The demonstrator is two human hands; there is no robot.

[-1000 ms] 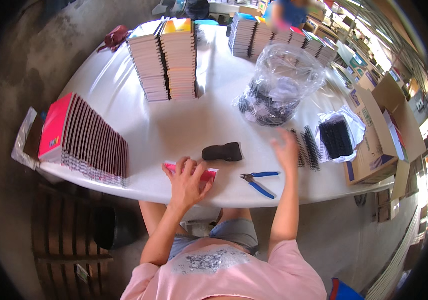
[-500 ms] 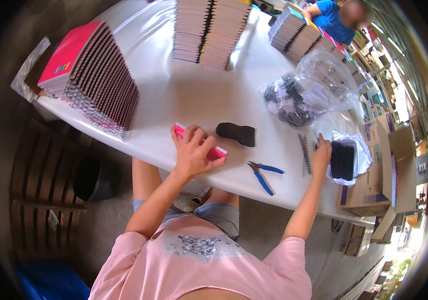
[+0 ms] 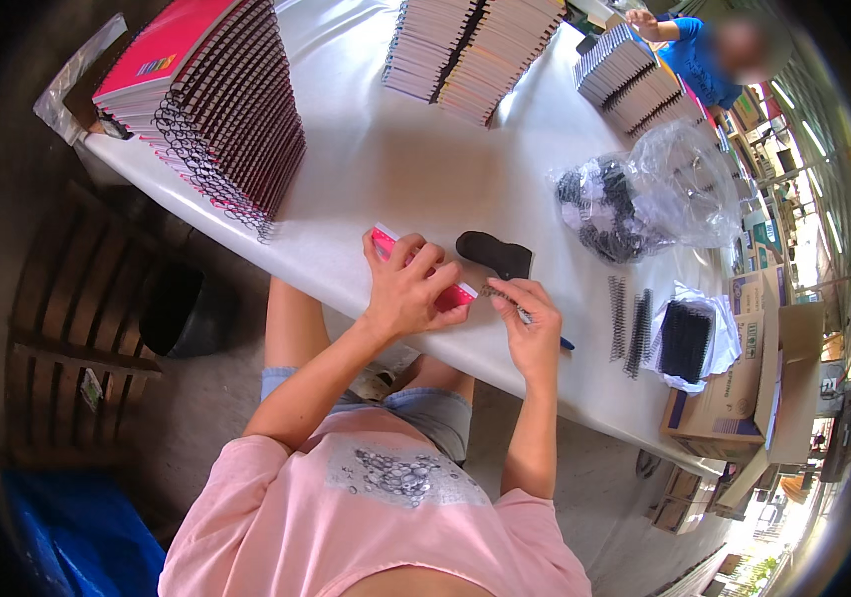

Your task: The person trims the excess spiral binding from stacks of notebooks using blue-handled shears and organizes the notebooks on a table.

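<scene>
My left hand (image 3: 410,284) grips a notebook with a red cover (image 3: 459,296), holding it on the white table near the front edge. Its thin edge faces up and the fingers wrap over it. Pinched in my right hand (image 3: 533,318) is a dark spiral binding coil (image 3: 491,291), its end close beside the notebook's right corner; whether they touch I cannot tell. Most of the coil is hidden by the fingers. Just beyond my right hand lies a black, elongated, soft-looking piece (image 3: 493,254). Only a blue handle tip of the cutting pliers (image 3: 567,344) shows past that hand.
Loose coils (image 3: 617,316) lie on the right, beside a dark coil bundle (image 3: 686,338) on white paper. Beyond is a clear plastic bag of coils (image 3: 604,204). A cardboard box (image 3: 709,403) stands far right. Notebook stacks (image 3: 231,129) rise left and back; a person (image 3: 699,60) is far right.
My right hand has come left from the loose coils to the notebook, now with a coil in it. My left hand still grips the notebook. The view has shifted slightly.
</scene>
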